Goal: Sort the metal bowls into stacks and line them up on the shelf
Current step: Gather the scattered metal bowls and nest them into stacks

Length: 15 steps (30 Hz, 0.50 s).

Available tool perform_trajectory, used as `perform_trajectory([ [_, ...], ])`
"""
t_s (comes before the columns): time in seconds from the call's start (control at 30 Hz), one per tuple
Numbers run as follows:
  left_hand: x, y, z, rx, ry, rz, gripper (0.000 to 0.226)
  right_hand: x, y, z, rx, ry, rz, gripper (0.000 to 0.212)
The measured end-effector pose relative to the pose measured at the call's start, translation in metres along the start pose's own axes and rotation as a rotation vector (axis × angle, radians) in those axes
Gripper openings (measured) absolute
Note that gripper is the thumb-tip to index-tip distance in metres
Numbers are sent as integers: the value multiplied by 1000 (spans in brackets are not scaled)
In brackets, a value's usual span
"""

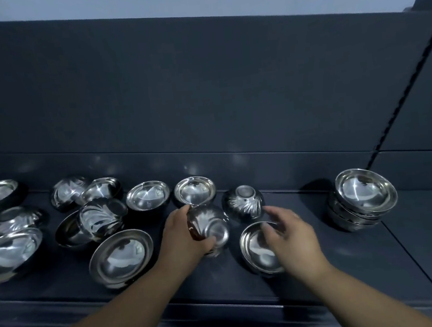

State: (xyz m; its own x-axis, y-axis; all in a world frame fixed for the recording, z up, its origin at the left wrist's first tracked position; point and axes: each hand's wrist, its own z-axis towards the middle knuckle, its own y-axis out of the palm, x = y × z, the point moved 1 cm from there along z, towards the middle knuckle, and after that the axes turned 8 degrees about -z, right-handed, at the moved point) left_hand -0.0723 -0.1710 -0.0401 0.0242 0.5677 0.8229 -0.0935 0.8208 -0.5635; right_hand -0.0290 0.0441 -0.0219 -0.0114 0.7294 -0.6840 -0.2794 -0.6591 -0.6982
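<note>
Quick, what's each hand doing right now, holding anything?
Left hand: gripping a patterned bowl tipped on its side.
Right hand: open, fingers loosely spread above an upright bowl, holding nothing.

Both bare forearms rise from the bottom corners and converge toward the middle of the frame. The left forearm [106, 319] runs up from the lower left; the left hand [187, 234], just left of centre, curls thumb and fingers round a tilted bowl [213, 224]. Right of centre, the right hand [293, 235] is palm down, its fingers spread, loosely bent and blurred
</note>
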Motion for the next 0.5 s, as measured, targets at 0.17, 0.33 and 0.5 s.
perform_trajectory([
  [0.17,-1,-5,-10,16,-69,-96,96,-29,33,21,-337,165,203,34],
  [0.33,-7,-6,-15,-100,-133,-539,45,-24,45,23,-390,257,341,39],
  [0.5,10,-8,-24,-226,25,-611,24,-34,33,24,-347,304,391,39],
])
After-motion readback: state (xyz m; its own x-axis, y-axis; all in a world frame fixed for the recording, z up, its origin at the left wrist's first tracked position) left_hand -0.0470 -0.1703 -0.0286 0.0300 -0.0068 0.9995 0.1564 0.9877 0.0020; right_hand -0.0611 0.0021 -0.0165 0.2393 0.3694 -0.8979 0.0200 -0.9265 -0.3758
